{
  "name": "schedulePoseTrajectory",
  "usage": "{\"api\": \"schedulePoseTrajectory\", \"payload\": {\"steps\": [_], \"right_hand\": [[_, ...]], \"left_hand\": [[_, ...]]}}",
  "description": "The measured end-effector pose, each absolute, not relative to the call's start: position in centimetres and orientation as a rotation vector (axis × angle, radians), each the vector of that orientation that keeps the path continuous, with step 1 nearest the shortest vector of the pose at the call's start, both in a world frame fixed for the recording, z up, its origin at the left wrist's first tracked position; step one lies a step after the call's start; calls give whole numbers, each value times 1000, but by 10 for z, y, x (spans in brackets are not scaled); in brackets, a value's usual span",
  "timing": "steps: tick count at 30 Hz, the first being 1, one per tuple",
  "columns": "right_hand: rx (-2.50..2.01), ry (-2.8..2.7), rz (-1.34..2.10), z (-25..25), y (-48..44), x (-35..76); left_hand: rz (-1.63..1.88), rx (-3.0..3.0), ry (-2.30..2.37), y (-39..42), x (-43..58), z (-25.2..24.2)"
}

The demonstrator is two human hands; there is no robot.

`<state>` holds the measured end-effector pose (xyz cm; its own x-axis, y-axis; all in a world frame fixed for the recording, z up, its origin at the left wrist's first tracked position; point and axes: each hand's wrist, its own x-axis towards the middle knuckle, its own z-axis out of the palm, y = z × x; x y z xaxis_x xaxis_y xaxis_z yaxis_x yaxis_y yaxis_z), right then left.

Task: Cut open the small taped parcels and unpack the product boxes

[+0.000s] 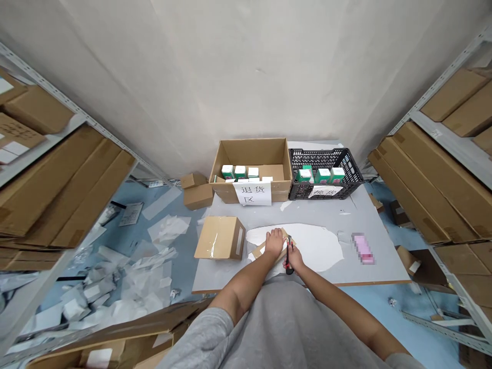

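A flat brown cardboard package [260,251] lies slantwise near the table's front edge, on white paper [319,246]. My left hand [274,242] lies palm down across it, fingers stretched out and pressing on its surface. In my right hand [295,258] is a black and red utility knife [289,266], gripped by its handle. The knife's tip points away from me, at the right end of the package. Part of the package is hidden under my left hand and forearm.
A closed cardboard box [217,238] stands left on the table [376,220]. Behind are an open carton [253,149] and a black crate [348,177], both with green-white boxes. A pixelated pink item [363,248] lies right. Shelves with cartons flank both sides; paper scraps [130,287] litter the floor.
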<state>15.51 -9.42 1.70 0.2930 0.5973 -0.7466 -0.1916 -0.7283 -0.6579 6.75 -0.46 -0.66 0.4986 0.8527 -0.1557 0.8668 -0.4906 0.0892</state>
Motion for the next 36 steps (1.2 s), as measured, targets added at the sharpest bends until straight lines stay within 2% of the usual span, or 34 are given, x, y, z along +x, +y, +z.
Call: {"api": "schedulePoseTrajectory", "payload": {"steps": [7,18,36], "right_hand": [[-2013,-419,1452,19,-79,151],[-1961,-395,1511,22,-79,150],[-1944,-361,1383,15,-78,141]], "left_hand": [[-138,2546,1503,-6,67,-8],[-66,2434,1680,-1,71,-3],[-102,2476,1638,0,71,-5]]}}
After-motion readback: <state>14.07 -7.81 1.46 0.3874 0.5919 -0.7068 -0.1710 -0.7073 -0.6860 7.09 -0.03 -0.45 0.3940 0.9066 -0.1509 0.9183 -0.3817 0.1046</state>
